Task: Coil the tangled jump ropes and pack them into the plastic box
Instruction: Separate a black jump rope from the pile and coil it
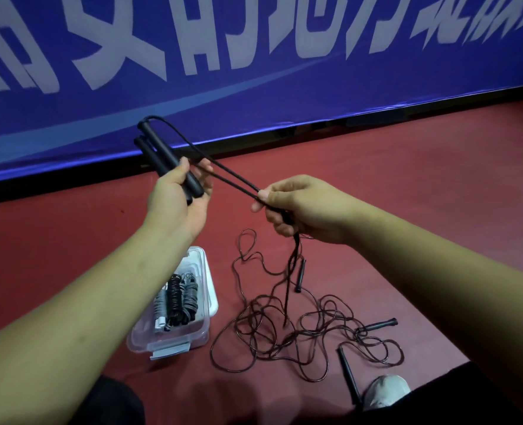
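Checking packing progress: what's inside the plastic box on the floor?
Inside the plastic box lie coiled jump ropes, grey and black, side by side. The left forearm hides the box's left side.

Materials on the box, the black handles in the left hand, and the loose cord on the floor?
Box: clear, glossy hard plastic; contents show through. Handles: matte black, likely foam or rubber grip; no shine. Loose cord: dark reddish, slick, probably PVC-coated; glints faintly.
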A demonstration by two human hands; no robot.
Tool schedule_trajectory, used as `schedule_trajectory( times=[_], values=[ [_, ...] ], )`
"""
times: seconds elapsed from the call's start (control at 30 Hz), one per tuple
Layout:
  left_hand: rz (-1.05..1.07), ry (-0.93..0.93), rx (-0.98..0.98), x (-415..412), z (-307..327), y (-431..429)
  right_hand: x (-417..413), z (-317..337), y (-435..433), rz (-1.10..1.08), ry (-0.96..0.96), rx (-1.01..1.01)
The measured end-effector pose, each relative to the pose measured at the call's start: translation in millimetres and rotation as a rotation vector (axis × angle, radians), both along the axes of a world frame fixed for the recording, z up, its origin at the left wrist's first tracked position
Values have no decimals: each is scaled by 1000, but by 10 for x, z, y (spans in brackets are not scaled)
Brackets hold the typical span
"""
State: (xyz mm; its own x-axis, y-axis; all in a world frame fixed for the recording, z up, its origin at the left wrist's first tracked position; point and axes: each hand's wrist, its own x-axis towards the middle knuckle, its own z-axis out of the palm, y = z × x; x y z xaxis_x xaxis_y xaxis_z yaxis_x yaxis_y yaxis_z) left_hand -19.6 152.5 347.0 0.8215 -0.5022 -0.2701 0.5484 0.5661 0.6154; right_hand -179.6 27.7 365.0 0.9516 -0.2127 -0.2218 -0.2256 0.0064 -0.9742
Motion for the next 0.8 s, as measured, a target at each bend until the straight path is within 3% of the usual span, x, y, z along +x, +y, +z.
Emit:
schedule_trajectory(
  times=[0.1, 0.27, 0.6, 0.8],
  values=[
    [-27, 29, -37, -27, 17, -13, -9, -41, 94, 8, 8, 37],
    [-106, 68, -116, -66, 72, -12, 30, -178, 261, -42, 101, -155],
    [-300, -22, 207, -134, -14, 28, 61, -77, 477, 73, 172, -194],
    [-342, 42, -5, -190, 69, 2, 23, -2, 496, 133, 171, -216]
  ],
)
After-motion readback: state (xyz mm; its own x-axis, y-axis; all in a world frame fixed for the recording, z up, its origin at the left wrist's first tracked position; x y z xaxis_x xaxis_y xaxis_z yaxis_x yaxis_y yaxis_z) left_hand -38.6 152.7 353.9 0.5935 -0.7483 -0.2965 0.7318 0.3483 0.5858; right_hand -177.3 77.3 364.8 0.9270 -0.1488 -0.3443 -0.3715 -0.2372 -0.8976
